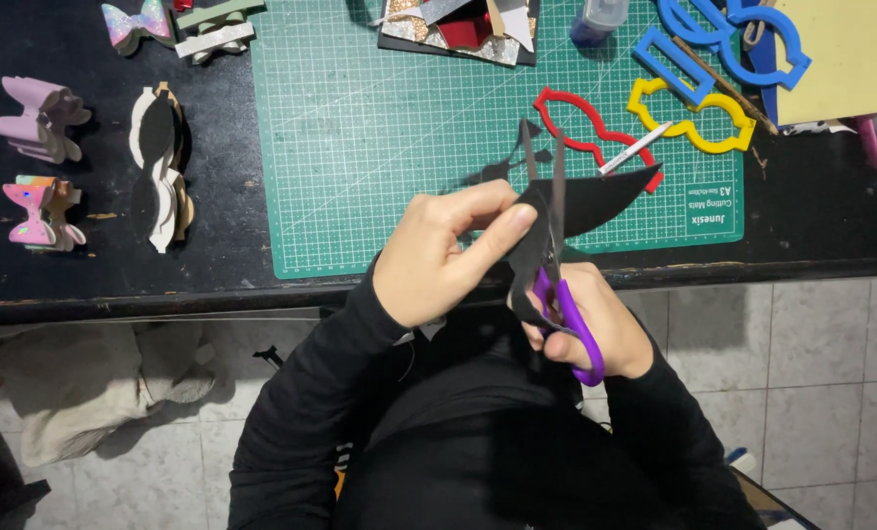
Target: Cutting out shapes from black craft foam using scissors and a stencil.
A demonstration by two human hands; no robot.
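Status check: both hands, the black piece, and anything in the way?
Left hand pinching black sheet. Right hand gripping purple scissors, blades in sheet. Nothing blocking.

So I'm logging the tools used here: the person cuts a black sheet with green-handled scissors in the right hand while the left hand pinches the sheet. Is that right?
Not quite: the head view shows the scissors have purple handles, not green. The rest holds: the right hand works the scissors through the black sheet, and the left hand pinches the sheet, above the edge of the green cutting mat.
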